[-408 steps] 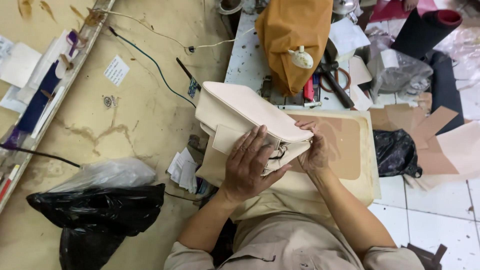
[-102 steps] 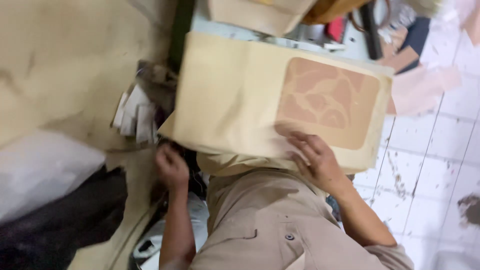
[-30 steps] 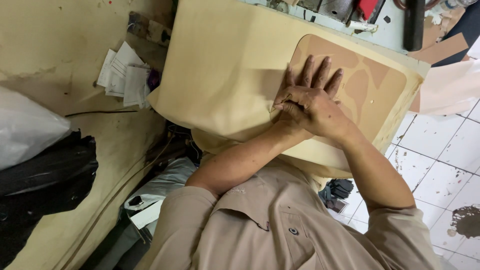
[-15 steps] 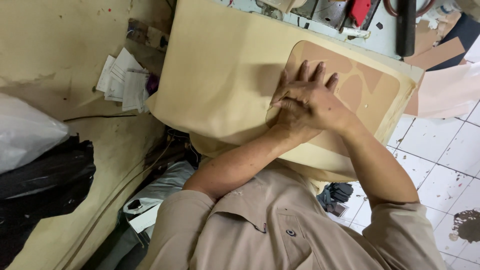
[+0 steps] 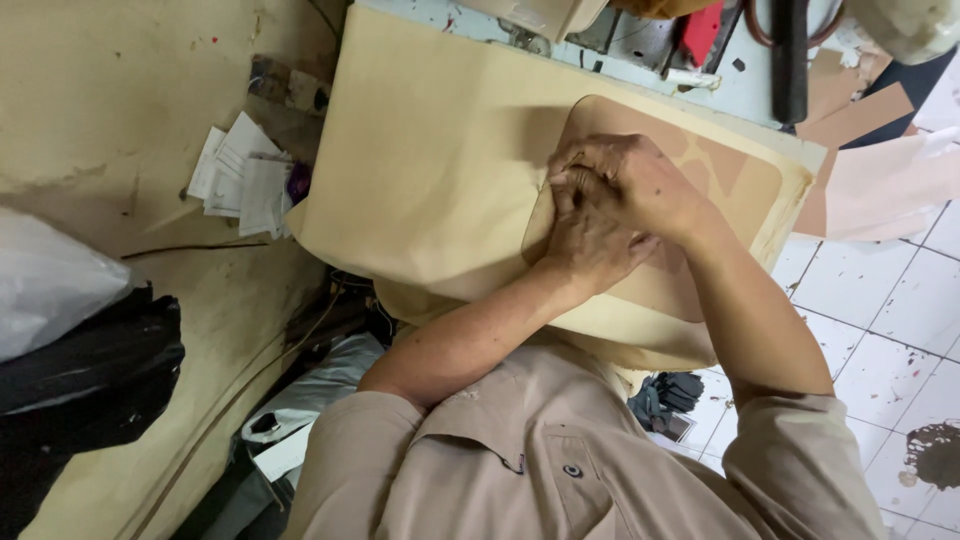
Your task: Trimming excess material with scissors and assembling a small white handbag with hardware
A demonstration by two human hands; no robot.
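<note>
Large cream sheet: spread flat over the surface, near edge hanging toward the lap; placed as half a second ago.

Brown cut piece: rounded outline, lying on the cream sheet at its right half, partly covered by both hands; position unchanged.

Black bag and white bag: on the floor at left, well apart from the work.

Left hand: fingers spread flat a moment ago, now curled and drawn together, pressing down on the left edge of the brown cut piece. Whether anything is pinched inside, cannot tell.

Right hand: laid over the left, knuckles up, fingers bunched at the same edge; touching the left hand. Closed, contents not visible.

Judged from the change: flat smoothing given over to close finger work at the piece's edge, perhaps gripping or lifting it.

Loose papers: small stack just beside the sheet's left edge.

Red item: top, among tools, untouched.
</note>
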